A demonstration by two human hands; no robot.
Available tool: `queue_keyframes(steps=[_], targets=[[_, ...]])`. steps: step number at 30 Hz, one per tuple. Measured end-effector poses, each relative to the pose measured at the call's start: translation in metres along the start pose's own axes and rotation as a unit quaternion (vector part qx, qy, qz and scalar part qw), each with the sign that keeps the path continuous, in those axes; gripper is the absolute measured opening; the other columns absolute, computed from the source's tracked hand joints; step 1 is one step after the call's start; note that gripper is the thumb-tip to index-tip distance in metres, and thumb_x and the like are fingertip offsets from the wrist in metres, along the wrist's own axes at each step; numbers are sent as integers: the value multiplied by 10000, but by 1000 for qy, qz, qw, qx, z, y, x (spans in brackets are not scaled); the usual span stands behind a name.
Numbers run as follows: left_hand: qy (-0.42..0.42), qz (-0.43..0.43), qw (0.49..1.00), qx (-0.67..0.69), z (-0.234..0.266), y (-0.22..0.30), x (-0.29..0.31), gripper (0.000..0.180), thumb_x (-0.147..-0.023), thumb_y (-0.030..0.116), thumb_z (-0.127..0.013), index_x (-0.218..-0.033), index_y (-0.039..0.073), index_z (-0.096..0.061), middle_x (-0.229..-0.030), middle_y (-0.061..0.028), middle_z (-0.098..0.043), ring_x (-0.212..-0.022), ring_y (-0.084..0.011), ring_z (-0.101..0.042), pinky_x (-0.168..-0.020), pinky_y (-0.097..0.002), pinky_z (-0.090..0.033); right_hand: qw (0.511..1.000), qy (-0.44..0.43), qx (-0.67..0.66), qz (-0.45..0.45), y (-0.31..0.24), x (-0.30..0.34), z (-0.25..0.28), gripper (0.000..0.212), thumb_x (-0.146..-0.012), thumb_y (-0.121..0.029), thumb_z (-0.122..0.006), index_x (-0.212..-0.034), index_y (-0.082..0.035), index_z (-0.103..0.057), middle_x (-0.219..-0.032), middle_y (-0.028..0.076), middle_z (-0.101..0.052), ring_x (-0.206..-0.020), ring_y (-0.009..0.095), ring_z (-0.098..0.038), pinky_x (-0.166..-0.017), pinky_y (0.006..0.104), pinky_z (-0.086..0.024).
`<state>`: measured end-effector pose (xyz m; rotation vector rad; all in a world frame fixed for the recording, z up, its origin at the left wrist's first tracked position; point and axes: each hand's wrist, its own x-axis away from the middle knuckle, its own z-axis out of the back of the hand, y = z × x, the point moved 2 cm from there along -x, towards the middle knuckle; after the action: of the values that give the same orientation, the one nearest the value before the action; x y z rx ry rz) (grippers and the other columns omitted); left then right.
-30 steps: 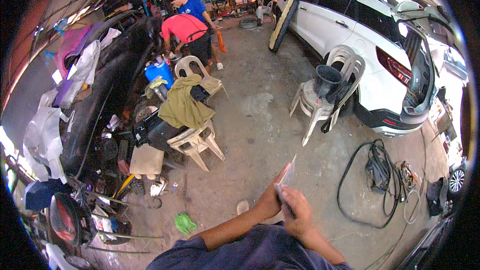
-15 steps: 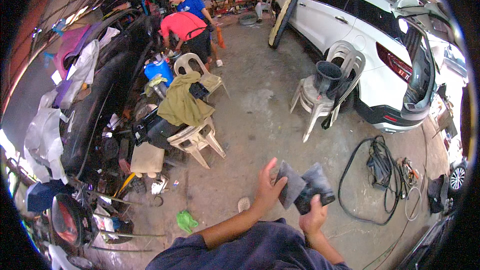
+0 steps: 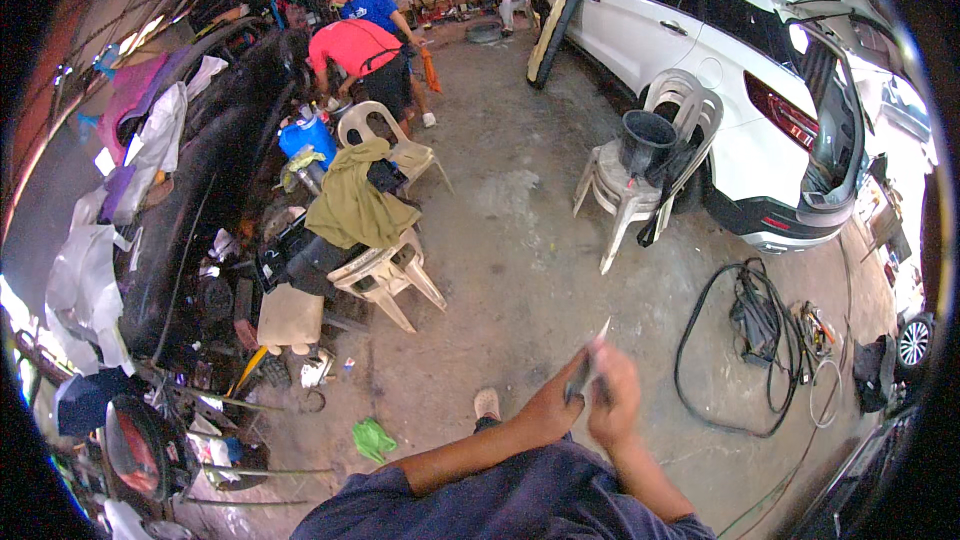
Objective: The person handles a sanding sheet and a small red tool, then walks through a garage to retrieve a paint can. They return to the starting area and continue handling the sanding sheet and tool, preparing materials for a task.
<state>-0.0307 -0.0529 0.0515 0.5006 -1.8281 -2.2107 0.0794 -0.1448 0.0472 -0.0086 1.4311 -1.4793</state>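
The dark pad (image 3: 577, 380) is at the lower middle; the left hand (image 3: 547, 410) grips it; the right hand (image 3: 617, 395) is blurry, so I cannot tell its grip. It looks light and thin; pinch its edges.

Forearms (image 3: 465, 450) angle inward, hands (image 3: 550, 408) close together, the right one (image 3: 616, 395) blurred.

Between your left hand (image 3: 550, 408) and right hand (image 3: 617, 395): dark grey pieces (image 3: 578, 381) | below your grip: your plain navy shirt (image 3: 510, 488) | left of it: bright green bag (image 3: 372, 440) | beyond, leftward: olive cloth (image 3: 358, 202), blue container (image 3: 308, 137) | beyond, rightward: black bucket (image 3: 645, 152), off-white chairs (image 3: 624, 202), white car (image 3: 725, 115), red tail light (image 3: 778, 108) | right of your grip: black hose (image 3: 680, 360)
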Motion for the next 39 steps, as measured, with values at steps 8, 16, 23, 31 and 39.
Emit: queue_keyframes(steps=[8,16,23,31,39], targets=[[-12,96,995,-10,7,-10,-10,801,-855,-27,-494,-1596,38,-198,-1579,-232,-344,-1483,-295,-323,-1202,-353,-245,998,-20,21,64,-17,8,-6,493,-845,119,-515,-1329,33,-552,-1356,229,-595,-1255,384,-569,-1079,444,-420],[77,257,861,432,24,-35,23,512,-976,354,-618,-1368,42,-514,-1274,-161,-641,-1110,-308,-661,-876,-459,-568,956,136,-195,-171,35,1,27,426,-1039,-212,-493,-1392,26,-489,-1358,213,-573,-1247,321,-561,-1085,408,-404],[57,242,841,481,74,-30,5,524,-969,353,-628,-1361,24,-517,-1194,-169,-674,-969,-331,-713,-605,-488,-621,985,-15,-40,169,-15,25,33,500,-994,-261,-545,-1423,-18,-469,-1389,288,-526,-1290,418,-536,-1054,504,-449],[-28,234,972,4,76,-10,13,532,-909,91,-670,-1397,-18,-488,-1318,-167,-630,-1101,-302,-684,-839,-425,-596,999,-3,35,-26,-6,-20,67,412,-921,-118,-588,-1324,-34,-581,-1336,201,-600,-1241,358,-578,-1048,443,-461],[-46,-169,880,-441,64,40,4,831,-640,-6,-692,-1442,90,-498,-1442,-94,-566,-1287,-279,-579,-966,-377,-543,949,-220,223,-24,-45,-32,60,490,-793,-102,-667,-1277,-64,-598,-1199,139,-657,-1073,333,-657,-867,419,-569]])
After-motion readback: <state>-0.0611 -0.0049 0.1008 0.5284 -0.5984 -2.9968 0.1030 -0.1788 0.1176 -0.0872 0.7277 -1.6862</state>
